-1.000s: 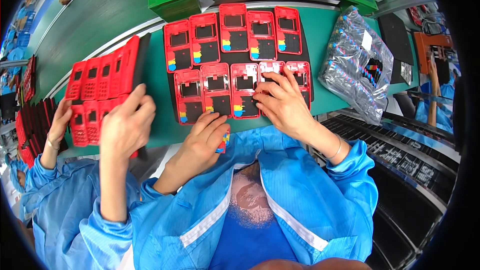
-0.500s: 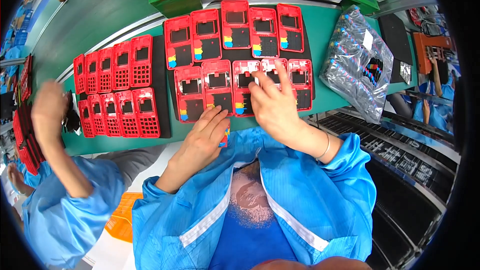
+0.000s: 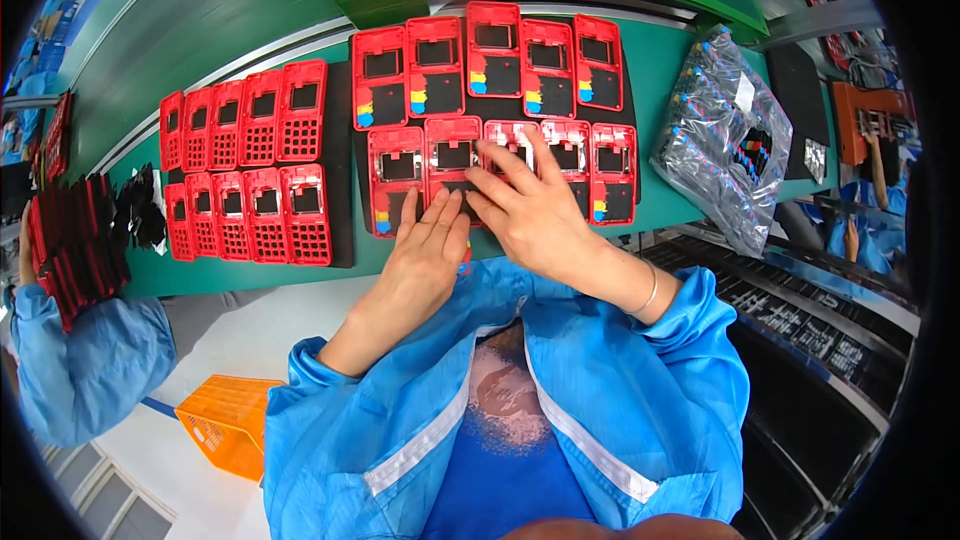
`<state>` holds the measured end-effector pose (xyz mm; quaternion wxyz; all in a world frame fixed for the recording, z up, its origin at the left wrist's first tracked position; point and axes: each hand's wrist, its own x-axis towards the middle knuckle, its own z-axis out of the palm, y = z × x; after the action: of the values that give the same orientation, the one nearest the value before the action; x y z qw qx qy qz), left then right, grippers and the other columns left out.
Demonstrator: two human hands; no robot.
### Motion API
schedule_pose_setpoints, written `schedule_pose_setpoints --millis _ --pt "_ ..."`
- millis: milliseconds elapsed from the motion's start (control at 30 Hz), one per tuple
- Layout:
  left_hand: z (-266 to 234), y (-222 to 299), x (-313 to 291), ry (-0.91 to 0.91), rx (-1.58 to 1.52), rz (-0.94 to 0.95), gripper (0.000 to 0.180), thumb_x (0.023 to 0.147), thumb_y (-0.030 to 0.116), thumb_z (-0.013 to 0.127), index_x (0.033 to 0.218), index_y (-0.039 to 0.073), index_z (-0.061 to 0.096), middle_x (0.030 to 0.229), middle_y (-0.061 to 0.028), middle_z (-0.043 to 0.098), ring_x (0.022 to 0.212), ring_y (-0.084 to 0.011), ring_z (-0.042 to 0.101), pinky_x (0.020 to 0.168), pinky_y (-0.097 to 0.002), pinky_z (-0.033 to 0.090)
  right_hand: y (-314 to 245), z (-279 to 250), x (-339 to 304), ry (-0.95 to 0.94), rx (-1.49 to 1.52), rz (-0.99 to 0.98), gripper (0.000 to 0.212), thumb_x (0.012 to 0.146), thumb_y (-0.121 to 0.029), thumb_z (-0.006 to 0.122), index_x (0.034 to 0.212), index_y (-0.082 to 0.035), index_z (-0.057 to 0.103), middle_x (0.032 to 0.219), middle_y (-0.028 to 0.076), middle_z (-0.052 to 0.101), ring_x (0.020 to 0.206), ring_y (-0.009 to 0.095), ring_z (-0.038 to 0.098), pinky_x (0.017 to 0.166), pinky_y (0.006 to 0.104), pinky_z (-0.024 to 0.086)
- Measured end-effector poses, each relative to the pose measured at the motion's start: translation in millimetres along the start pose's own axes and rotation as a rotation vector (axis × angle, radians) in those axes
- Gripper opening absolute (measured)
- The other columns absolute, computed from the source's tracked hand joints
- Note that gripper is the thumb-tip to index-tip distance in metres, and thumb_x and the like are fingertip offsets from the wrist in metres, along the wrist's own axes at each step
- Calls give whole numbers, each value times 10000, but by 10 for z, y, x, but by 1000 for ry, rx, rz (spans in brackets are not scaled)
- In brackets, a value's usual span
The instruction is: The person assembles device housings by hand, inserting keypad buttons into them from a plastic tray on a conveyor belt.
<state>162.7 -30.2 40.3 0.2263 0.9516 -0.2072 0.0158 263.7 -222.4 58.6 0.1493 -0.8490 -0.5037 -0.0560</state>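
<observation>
Ten red phone shells with windows lie face down in two rows of five on a black mat (image 3: 636,110) on the green bench (image 3: 230,0). The top row (image 3: 492,62) shows small coloured stickers: yellow, blue and red. The bottom row (image 3: 400,180) lies at the bench's near edge, right under both hands.

The left hand (image 3: 420,260) lies flat with its fingers pressed together, the fingertips touching the lower part of the second shell (image 3: 452,155) in the bottom row. The right hand (image 3: 535,215) has its fingers spread over the third shell (image 3: 508,135) and the fourth, with the index and middle fingers stretched out on top of them. It covers most of the third shell; I cannot tell whether it pinches anything small.

To the left, ten more red keypad frames (image 3: 250,165) lie in two rows of five on a second dark mat. To the right lies a crinkled silver foil bag (image 3: 715,145). At the far left, another person's blue sleeve (image 3: 85,360) sits beside a stack of red parts (image 3: 75,240).
</observation>
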Motion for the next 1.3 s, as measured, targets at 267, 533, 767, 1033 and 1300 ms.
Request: schedule_pose_setpoints --millis 267,533,767,1033,1300 --pt "-39 2 -138 -34 7 44 481 839 22 615 1299 -112 564 1417 -322 532 1418 -432 461 1206 -642 272 -59 18 -6 -72 -224 -148 343 768 -167 640 1033 3 776 1263 133 658 1460 341 414 1214 696 213" --pt "-181 -147 -345 40 23 -50 519 853 33 606 1340 -133 542 1413 -313 542 1392 -443 482 1204 -599 322 -69 -42 -26 -134 -155 -154 346 776 -171 622 1033 25 747 1147 137 660 1258 304 561 1209 671 262" --pt "-173 -150 -359 -9 145 -60 517 851 30 595 1334 -148 541 1403 -306 553 1395 -433 483 1205 -577 336 -150 135 356 -6 -65 -296 318 836 -189 615 1054 10 734 1141 117 688 1259 279 570 1221 592 281" --pt "-249 -313 -330 28 4 -84 589 760 -60 610 1341 -133 551 1429 -308 530 1422 -435 450 1221 -547 325 -233 188 426 -8 -87 -227 320 807 -180 627 1028 16 749 1157 112 682 1300 308 548 1210 657 263" --pt "-277 -328 -305 -16 118 -9 525 863 10 576 1358 -156 521 1436 -316 527 1404 -432 481 1211 -528 350 -291 230 414 19 34 -69 352 807 -188 641 1063 19 767 1233 124 675 1400 329 466 1203 696 215"
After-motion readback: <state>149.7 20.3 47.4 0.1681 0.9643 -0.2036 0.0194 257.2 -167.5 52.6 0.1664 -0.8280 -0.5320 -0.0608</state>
